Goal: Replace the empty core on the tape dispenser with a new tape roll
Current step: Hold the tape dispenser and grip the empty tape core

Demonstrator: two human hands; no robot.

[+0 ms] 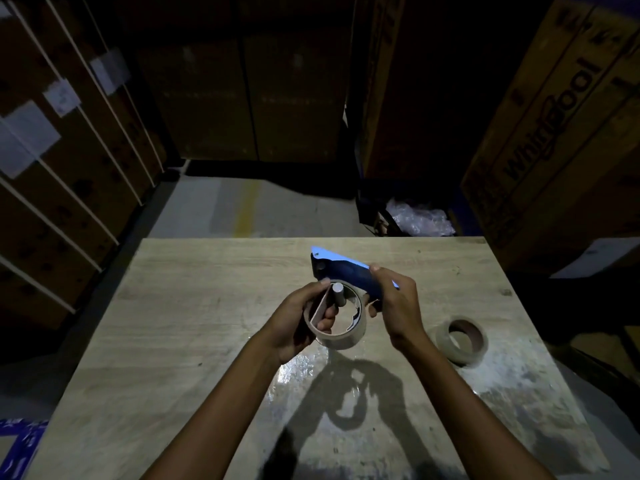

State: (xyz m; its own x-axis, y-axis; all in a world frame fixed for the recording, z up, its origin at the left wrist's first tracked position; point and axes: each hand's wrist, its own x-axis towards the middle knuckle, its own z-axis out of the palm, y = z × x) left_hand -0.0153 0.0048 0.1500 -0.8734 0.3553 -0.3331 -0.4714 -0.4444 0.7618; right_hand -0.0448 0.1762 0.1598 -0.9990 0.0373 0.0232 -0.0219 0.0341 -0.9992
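Above the wooden table (194,306) I hold a dark blue tape dispenser (346,271); my right hand (394,306) grips its body. An empty cardboard core (341,336), thin and torn at the inner edge, sits around the dispenser's grey spindle (337,295). My left hand (301,323) pinches the core's left rim, with fingers inside the ring. A full roll of brown tape (462,341) lies flat on the table to the right of my right wrist.
Tall cardboard boxes stand on the left (69,168), at the back and on the right (554,133). Crumpled clear plastic (419,216) lies on the floor beyond the table's far edge. A blue frame (20,441) shows at the lower left.
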